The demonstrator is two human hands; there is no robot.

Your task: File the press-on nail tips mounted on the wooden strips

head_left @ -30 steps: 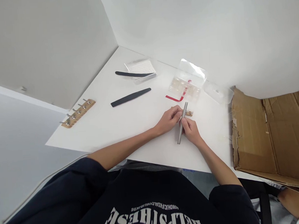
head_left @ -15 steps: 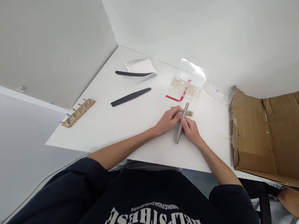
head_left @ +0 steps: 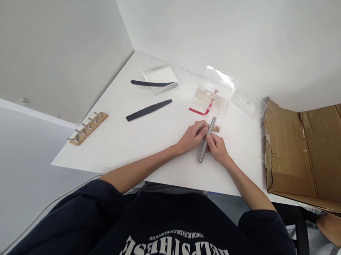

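Note:
My right hand (head_left: 218, 147) is closed round a long, flat grey nail file (head_left: 202, 151), which slants away from me over the table. Close on its left, my left hand (head_left: 193, 135) has thumb and fingers pinched together against the file's far half. A small tan wooden piece (head_left: 216, 128) pokes out past the file, in line with my left fingertips, and appears held by them. The file and fingers hide most of it. Just beyond lies a clear case (head_left: 201, 96) of pale nail tips, its lid raised, with a bent red strip (head_left: 200, 111) across it.
Two dark nail files (head_left: 149, 110) (head_left: 152, 83) lie to the left, one on a clear packet (head_left: 161, 75). A wooden strip with several metal clips (head_left: 89, 128) is at the table's left edge. Clear plastic packaging (head_left: 248, 104) and an open cardboard box (head_left: 290, 154) stand right.
The grey file has tilted slightly, its near end shifting a little to the left. Both hands stay almost in the same place.

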